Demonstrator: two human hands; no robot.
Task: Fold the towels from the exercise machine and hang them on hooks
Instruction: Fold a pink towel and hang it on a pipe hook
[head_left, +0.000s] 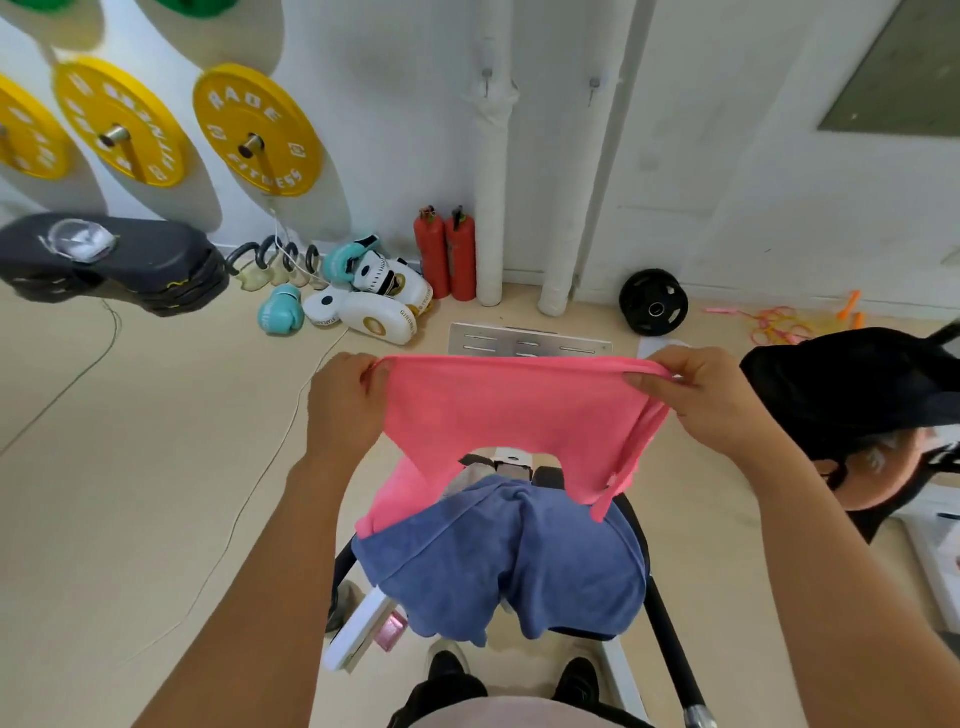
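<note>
1. While both hands hold the pink towel (498, 410) stretched out in the air, the folding looks only just begun: the left hand (345, 402) has its grip pinched on one top corner and the right hand (696, 395) grips the other, fingers curled round the bunched edge.
2. Its lower part hangs loose, one bottom corner trailing onto the blue towel (509, 556), which lies unfolded, draped over the exercise machine (670, 623).
3. Both hooks (487, 78) on the wall ahead are bare, so by my reading both hangings are left to do.
4. Room is tight on the right, where another person's black cap (852, 384) sits just beside the right hand; the floor (156, 441) to the left lies open apart from thin cables.
</note>
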